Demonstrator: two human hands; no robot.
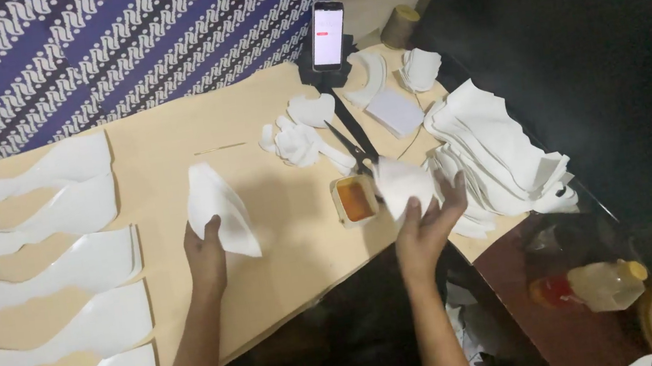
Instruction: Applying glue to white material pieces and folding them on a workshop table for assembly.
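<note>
White paper cut-outs in both hands over a tan work board

Five long wavy white strips (43, 329) already lie in a column left of the small tub of amber glue (355, 200); a heap of uncut-looking white pieces (497, 144) waits just right of it, so I judge the work partly done. The left hand (205, 253), left of the tub, pinches a curved white piece (219, 210), long axis running up-left to down-right, tip pointing away. The right hand (428, 224), just right of the tub, fingers spread, cups another white piece (403, 181). Beyond the tub lie black scissors (354, 141), scraps (299, 140), then an upright phone (328, 36)
</note>
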